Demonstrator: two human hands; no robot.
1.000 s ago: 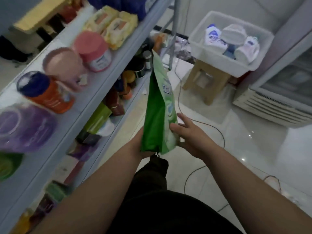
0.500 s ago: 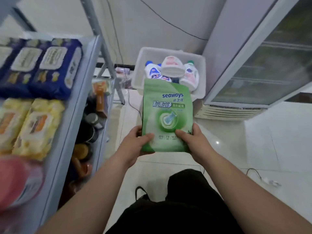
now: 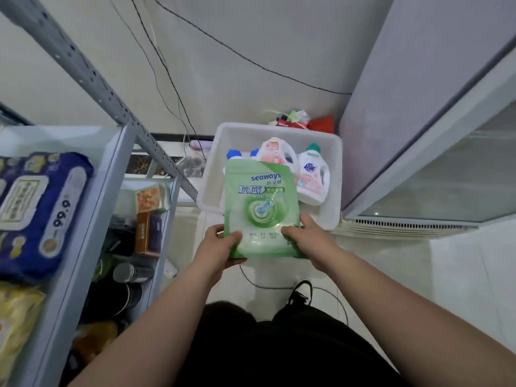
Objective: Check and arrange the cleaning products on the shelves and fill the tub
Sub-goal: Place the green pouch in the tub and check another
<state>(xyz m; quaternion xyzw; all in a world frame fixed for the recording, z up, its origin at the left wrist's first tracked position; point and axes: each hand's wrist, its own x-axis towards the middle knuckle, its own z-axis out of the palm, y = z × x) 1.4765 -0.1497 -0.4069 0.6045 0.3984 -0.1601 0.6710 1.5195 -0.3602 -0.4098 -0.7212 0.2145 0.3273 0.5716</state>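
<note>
I hold a green detergent pouch upright in front of me, label toward me. My left hand grips its lower left corner and my right hand grips its lower right corner. Just behind the pouch stands a white plastic tub with several detergent bottles in it, among them a white and pink bottle with a green cap. The pouch hides the tub's near middle. The grey metal shelves run along my left.
Blue wipe packs and yellow packs lie on the upper shelf; boxes and cans sit on the lower ones. A glass-door cooler stands at right. Cables trail on the floor by my shoe.
I turned from the shelves toward the tub and came closer to it. The pouch swung from edge-on to face-on, and both hands kept hold of its bottom corners.
</note>
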